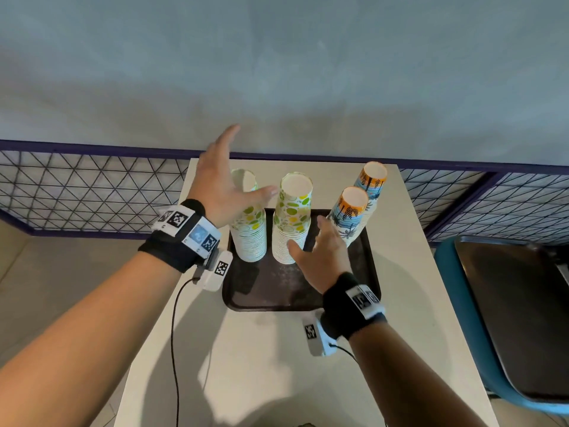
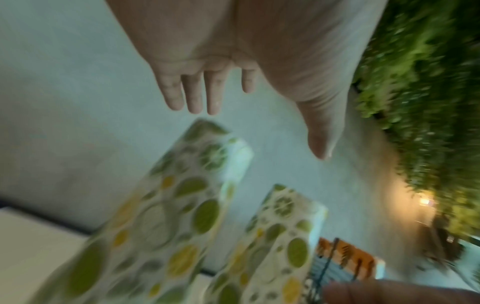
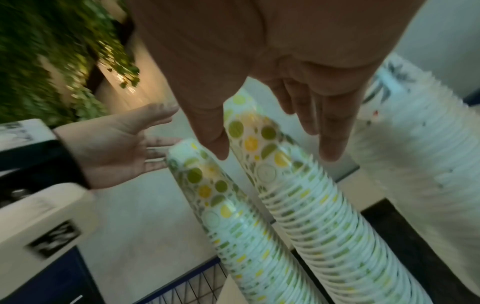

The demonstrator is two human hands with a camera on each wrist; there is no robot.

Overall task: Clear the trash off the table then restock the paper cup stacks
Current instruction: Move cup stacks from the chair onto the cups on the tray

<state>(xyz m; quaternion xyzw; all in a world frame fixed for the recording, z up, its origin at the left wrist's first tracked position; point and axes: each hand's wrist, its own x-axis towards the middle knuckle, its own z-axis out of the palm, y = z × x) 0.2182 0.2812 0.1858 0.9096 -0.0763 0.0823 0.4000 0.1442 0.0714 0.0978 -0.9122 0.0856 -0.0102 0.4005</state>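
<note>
A: What does the white counter (image 1: 277, 349) stand against?

B: A purple-framed wire fence (image 1: 92, 192) with grey floor beyond. A dark tray (image 1: 261, 291) lies on the counter.

A: Count the cups.

B: Four upside-down paper cup stacks: two citrus-print stacks (image 1: 250, 223) on the left and two palm-print stacks (image 1: 354, 217) on the right. At the far right, a blue chair (image 1: 462, 318).

A: The hands?

B: Left hand (image 1: 220, 183) above the leftmost stack, fingers spread, grip released. Right hand (image 1: 323, 257) near the second stack, also released, holding nothing.

A: Anything only the wrist views show?

B: Blurred green foliage (image 2: 428, 102).
</note>
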